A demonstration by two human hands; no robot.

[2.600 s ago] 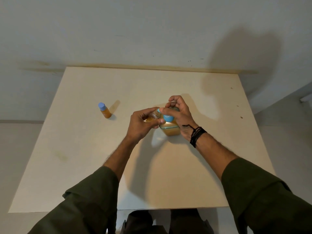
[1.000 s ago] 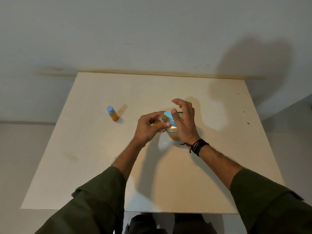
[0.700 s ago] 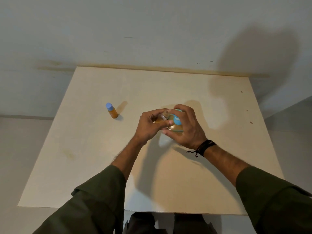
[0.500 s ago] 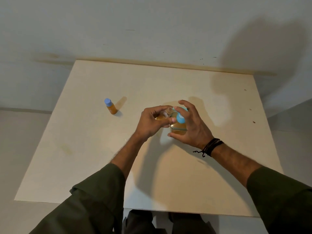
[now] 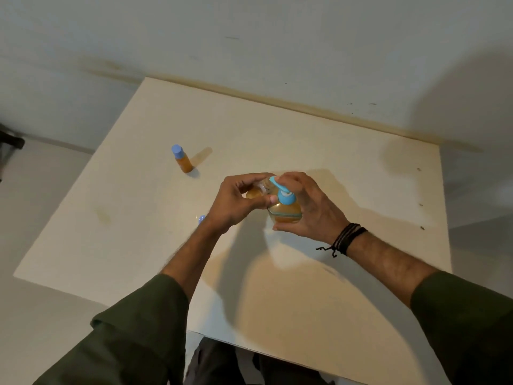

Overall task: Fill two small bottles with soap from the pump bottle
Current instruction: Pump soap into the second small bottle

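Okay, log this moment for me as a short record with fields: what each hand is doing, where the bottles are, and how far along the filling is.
left hand: holds small open bottle at the pump spout
right hand: grip around pump bottle, fingers over the pump head
capped bottle: upright on table, far left, holds amber soap
loose cap: on table beside left wrist
progress: one bottle filled and capped, second at the spout

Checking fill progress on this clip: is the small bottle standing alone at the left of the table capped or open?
Capped. The small bottle stands upright with a blue cap on top and orange soap inside; neither hand touches it.
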